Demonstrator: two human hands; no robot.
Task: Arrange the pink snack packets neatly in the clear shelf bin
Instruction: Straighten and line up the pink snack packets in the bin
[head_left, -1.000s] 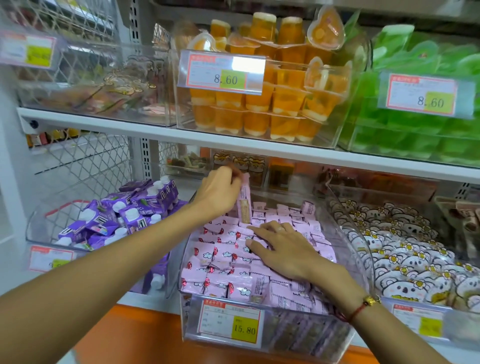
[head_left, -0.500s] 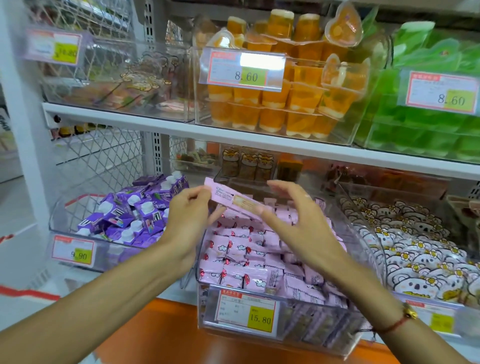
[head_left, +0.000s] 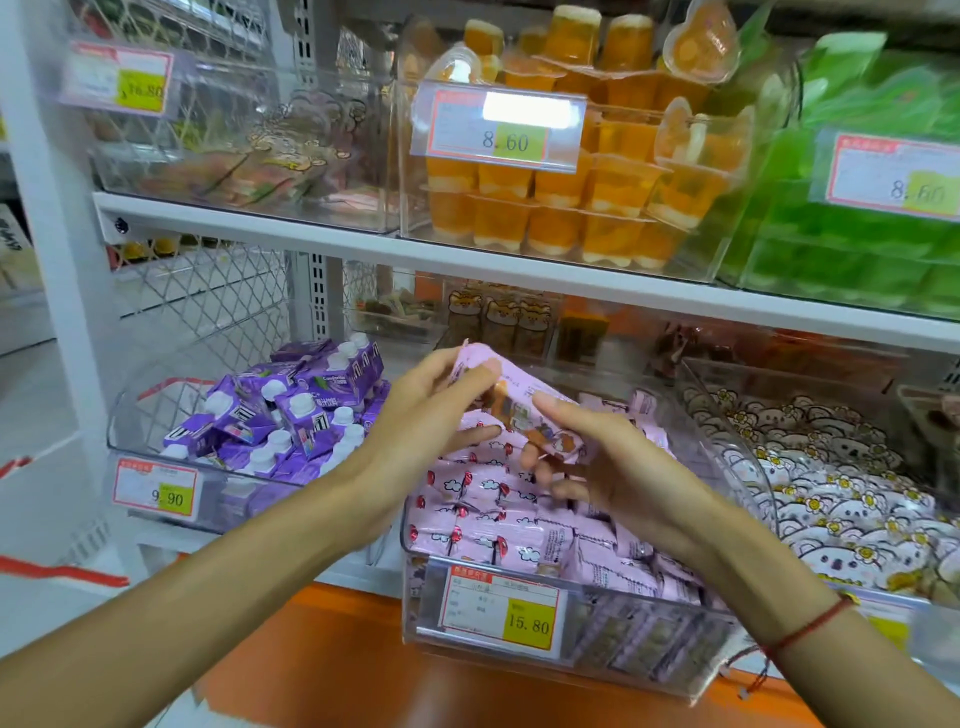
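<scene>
A clear shelf bin (head_left: 592, 642) with a 15.80 price tag holds several pink snack packets (head_left: 498, 525) lying in rough rows. Above the bin I hold one pink packet (head_left: 524, 402) between both hands. My left hand (head_left: 431, 415) pinches its upper left end between thumb and fingers. My right hand (head_left: 608, 467) grips its lower right end, thumb on top and fingers curled under it. The packet tilts down to the right, its printed back facing me.
A bin of purple cartons (head_left: 291, 415) stands to the left, a bin of white bear packets (head_left: 831, 483) to the right. Just above, a white shelf board (head_left: 519, 270) carries orange jelly cups (head_left: 582, 208) and green packs (head_left: 857, 244).
My left hand lifted one pink packet out of the bin. My right hand left the packets in the bin, rose and took the packet's other end. The view has shifted left and closer.
</scene>
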